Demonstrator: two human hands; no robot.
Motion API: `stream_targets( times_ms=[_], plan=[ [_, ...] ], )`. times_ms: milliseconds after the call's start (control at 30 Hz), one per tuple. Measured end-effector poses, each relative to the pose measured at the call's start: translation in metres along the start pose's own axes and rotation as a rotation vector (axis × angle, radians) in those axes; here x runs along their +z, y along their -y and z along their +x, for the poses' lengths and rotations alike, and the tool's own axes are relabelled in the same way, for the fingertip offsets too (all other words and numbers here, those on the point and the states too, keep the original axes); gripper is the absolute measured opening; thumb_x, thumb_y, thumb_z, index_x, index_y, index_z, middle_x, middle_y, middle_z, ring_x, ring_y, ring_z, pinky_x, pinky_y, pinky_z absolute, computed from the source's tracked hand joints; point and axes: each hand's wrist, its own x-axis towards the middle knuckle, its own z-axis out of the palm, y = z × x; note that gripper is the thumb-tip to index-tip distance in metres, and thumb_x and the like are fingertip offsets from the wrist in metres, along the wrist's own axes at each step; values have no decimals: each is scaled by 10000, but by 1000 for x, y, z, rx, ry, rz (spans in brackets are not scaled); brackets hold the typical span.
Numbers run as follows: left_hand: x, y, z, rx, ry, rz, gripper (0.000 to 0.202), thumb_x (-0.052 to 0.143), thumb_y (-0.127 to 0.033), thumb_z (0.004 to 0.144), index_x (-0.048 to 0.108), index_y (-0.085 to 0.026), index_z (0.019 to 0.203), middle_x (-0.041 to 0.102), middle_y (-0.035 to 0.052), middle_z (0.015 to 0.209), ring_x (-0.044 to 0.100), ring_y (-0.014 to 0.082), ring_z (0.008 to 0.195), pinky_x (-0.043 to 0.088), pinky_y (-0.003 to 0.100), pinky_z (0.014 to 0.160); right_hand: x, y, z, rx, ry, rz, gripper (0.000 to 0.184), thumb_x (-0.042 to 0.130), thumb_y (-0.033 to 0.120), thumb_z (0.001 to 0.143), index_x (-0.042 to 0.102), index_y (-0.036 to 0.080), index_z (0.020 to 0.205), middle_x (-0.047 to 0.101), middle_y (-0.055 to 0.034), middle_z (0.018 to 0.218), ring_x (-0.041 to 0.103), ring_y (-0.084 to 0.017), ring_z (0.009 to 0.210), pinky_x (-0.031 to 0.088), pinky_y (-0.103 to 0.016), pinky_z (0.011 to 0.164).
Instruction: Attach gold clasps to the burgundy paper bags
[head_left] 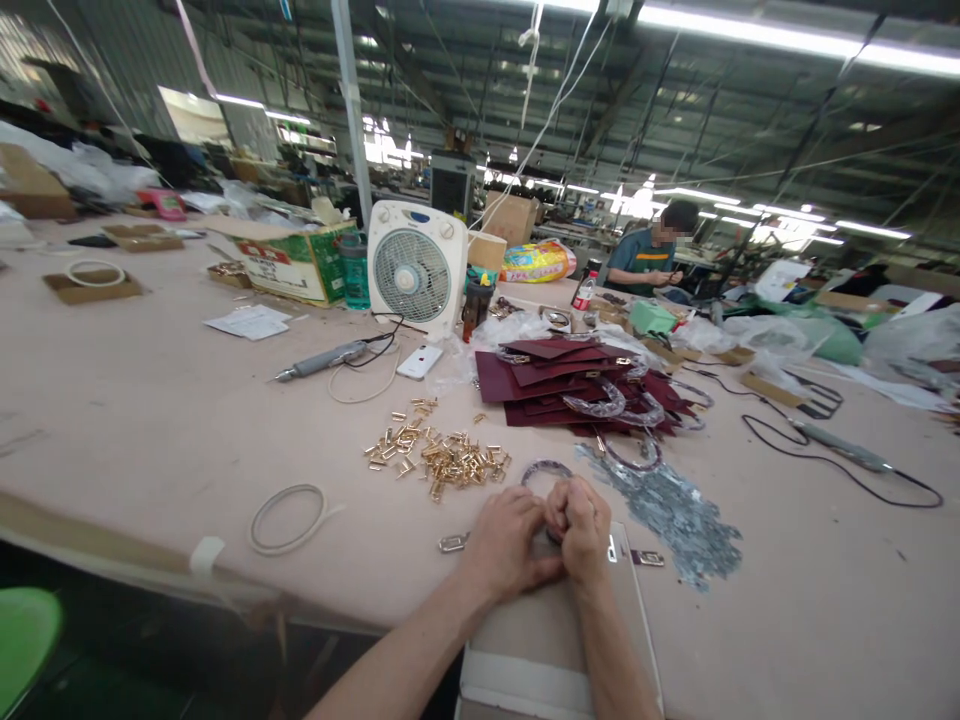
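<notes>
Near edge of tabletop, on a grey work board (525,620): left hand (506,545) and right hand (581,525) pressed together, fingers curled tight on the ends of a wrapped handle (546,465). Its loop arcs just beyond the knuckles. Gold fittings (439,455) near, left of it; grey scraps (675,510) to the right.

Left hand (504,545) and right hand (581,525) pressed together, fingers curled

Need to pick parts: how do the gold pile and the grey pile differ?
The gold pile is shiny, chunky metal bits, loosely scattered; the grey pile is thin, flat scraps in a dense patch. The gold pile lies left of the grey pile. Both rest on the table.
</notes>
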Motion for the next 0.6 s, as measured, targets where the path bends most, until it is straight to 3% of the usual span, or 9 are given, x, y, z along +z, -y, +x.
stream_targets(
  times_ms=[100, 200, 400, 500, 600],
  plan=[
    [0, 8, -1, 16, -58, -119, 524, 881, -425, 707, 697, -234, 1159, 730, 62, 1237, 608, 273, 1210, 454, 435, 1105, -1, 4, -2, -33, -21, 119, 403, 489, 459, 1030, 488, 236, 694, 380, 77, 529, 310, -103, 424, 226, -231, 405],
    [-3, 19, -2, -43, -70, -225, 748, 907, -310, 614, 665, -199, 1313, 685, 100, 1357, 573, 306, 1302, 433, 473, 1164, -2, 5, -5, -53, -29, 176, 378, 489, 457, 1020, 494, 239, 711, 380, 77, 532, 308, -106, 417, 216, -227, 399],
    [-34, 34, -4, -247, 104, -424, 588, 583, -79, 687, 741, -216, 1236, 737, 54, 1321, 653, 247, 1255, 469, 430, 1150, -3, 3, -8, -101, -12, 166, 365, 495, 444, 1026, 517, 234, 729, 392, 72, 532, 314, -103, 431, 230, -217, 414],
    [-48, 42, -6, -261, 152, -494, 598, 544, -48, 670, 762, -224, 1199, 754, 27, 1293, 667, 229, 1237, 482, 412, 1140, -2, 3, -9, -111, -25, 179, 363, 490, 435, 1033, 533, 229, 737, 404, 69, 530, 318, -100, 430, 233, -219, 417],
    [-51, 50, -9, -266, 143, -587, 551, 570, -52, 690, 768, -204, 1182, 774, 38, 1247, 697, 222, 1179, 509, 401, 1105, -2, 3, -10, -119, -31, 202, 355, 499, 421, 1031, 553, 221, 743, 430, 61, 540, 335, -95, 428, 235, -217, 417]
  ],
)
